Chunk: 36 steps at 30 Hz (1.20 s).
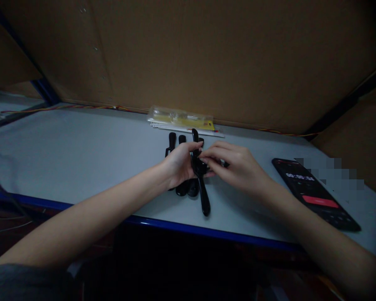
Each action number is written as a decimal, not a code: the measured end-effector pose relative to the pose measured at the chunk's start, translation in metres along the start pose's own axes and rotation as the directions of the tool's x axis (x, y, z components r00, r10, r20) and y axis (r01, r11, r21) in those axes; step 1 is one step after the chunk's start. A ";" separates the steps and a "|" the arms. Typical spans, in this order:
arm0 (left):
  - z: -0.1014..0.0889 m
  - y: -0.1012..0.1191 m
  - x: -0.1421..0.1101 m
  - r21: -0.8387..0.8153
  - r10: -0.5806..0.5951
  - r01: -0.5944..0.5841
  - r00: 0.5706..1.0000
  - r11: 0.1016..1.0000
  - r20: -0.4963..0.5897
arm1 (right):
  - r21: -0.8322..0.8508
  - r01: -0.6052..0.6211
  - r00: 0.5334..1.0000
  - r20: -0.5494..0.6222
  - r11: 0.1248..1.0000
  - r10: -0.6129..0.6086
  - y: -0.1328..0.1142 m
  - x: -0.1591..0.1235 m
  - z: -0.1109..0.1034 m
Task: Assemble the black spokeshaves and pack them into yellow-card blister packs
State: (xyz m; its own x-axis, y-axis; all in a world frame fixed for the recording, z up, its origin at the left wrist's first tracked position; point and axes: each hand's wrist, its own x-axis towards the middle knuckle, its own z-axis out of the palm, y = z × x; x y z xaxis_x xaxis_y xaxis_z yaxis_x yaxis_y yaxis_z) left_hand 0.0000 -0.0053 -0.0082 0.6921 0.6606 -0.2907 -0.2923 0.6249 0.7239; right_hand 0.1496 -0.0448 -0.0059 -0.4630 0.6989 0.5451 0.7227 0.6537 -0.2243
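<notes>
My left hand (179,165) is closed around the middle of a glossy black long-handled tool (203,196). Its rounded handle points down toward the table's front edge, and a narrower end sticks up past my thumb. My right hand (235,161) is at the tool's middle, thumb and fingertips pinched together. A small dark piece shows by its fingers, but what they pinch is mostly hidden. Beneath and behind my left hand lie several similar black tools (172,140) on the table, side by side and partly covered.
Clear plastic packaging with a yellow card (181,118) lies at the back of the pale table (113,146). To the right rests a phone (313,194) showing a timer. Twisted red and yellow wires (90,106) run along the cardboard back wall (188,54). A blue edge (181,225) borders the front.
</notes>
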 end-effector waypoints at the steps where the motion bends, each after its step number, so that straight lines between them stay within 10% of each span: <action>1: 0.000 0.000 0.000 -0.002 0.004 -0.004 1.000 1.000 0.001 | 0.021 -0.015 1.000 -0.020 1.000 0.016 -0.001 0.000 0.000; 21: -0.005 0.001 0.004 -0.134 0.018 -0.012 0.999 0.991 0.044 | 0.087 -0.201 0.970 -0.123 0.976 0.210 -0.001 -0.002 0.010; 29: -0.001 -0.006 0.002 0.096 0.057 -0.063 0.996 0.993 0.065 | 0.519 -0.478 0.857 0.098 0.708 0.507 0.002 0.000 0.011; 36: 0.000 -0.007 0.002 0.183 0.086 -0.083 0.996 0.980 -0.009 | 0.342 -0.382 0.923 0.096 0.859 0.372 0.005 0.000 -0.005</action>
State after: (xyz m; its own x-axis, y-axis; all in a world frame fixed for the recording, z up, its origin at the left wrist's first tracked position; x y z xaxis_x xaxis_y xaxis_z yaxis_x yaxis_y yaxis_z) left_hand 0.0036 -0.0081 -0.0136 0.6588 0.7154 -0.2329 -0.2228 0.4812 0.8479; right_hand 0.1553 -0.0431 -0.0026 -0.2077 0.9164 0.3422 0.6221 0.3937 -0.6768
